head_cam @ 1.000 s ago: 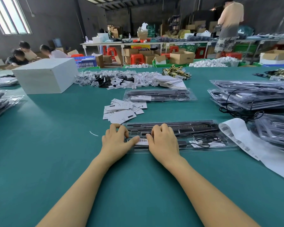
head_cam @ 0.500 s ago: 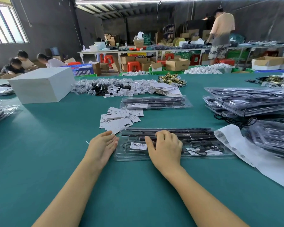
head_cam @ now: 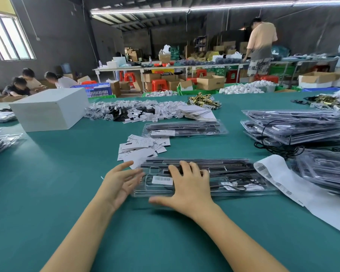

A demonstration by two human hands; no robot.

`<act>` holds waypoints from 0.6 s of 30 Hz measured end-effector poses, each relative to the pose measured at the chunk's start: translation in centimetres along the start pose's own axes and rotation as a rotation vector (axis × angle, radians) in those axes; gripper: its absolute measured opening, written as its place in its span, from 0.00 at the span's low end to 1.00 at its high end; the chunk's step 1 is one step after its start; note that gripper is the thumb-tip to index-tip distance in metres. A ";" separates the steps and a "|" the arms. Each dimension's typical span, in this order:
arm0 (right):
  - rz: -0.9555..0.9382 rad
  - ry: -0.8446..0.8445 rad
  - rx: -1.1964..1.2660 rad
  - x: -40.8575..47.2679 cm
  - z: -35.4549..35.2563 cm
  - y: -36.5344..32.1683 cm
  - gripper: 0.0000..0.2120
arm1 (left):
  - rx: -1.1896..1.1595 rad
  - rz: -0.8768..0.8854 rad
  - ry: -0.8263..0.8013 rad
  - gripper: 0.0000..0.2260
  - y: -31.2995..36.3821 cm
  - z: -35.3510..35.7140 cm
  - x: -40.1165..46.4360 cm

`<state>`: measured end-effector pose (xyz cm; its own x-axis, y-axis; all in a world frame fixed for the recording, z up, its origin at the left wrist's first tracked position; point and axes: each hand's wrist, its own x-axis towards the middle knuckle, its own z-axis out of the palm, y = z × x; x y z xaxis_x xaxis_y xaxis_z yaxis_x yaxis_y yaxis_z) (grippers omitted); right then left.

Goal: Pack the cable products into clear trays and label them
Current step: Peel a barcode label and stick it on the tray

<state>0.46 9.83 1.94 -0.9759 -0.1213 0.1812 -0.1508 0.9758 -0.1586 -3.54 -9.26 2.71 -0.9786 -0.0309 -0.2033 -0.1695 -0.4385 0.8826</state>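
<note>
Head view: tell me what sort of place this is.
Most likely a packing workshop or small warehouse. Stacks of clear trays holding cable parts lie on a big green table, cardboard boxes crowd the floor, and other workers sort goods at tables behind.

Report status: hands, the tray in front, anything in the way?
Left hand open at the tray's left end. Right hand flat on the clear tray; barcode label on. Loose paper tags just beyond; label sheet right.

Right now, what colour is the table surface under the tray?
Teal green table, plain; seen in the head view.
</note>
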 end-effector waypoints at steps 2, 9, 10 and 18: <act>-0.072 -0.096 -0.031 0.1 -0.6 0.2 0.53 | 0.020 0.049 0.027 0.16 -0.1 0.2 0.0; -0.048 0.337 -0.115 0.5 -3.6 1.3 0.23 | -0.295 0.147 -0.044 0.07 1.8 0.1 -0.4; -0.057 0.434 -0.051 0.7 -4.2 1.6 0.20 | -0.300 0.165 -0.074 0.05 2.0 0.1 -0.6; 0.073 0.966 1.089 1.0 -11.5 6.1 0.10 | 0.013 0.114 -0.156 0.12 -1.5 2.7 -1.5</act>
<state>0.40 17.74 12.35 -0.5688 0.5175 0.6393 -0.5774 0.3022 -0.7584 -2.13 -6.13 2.84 -0.9976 0.0601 -0.0346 -0.0571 -0.4287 0.9016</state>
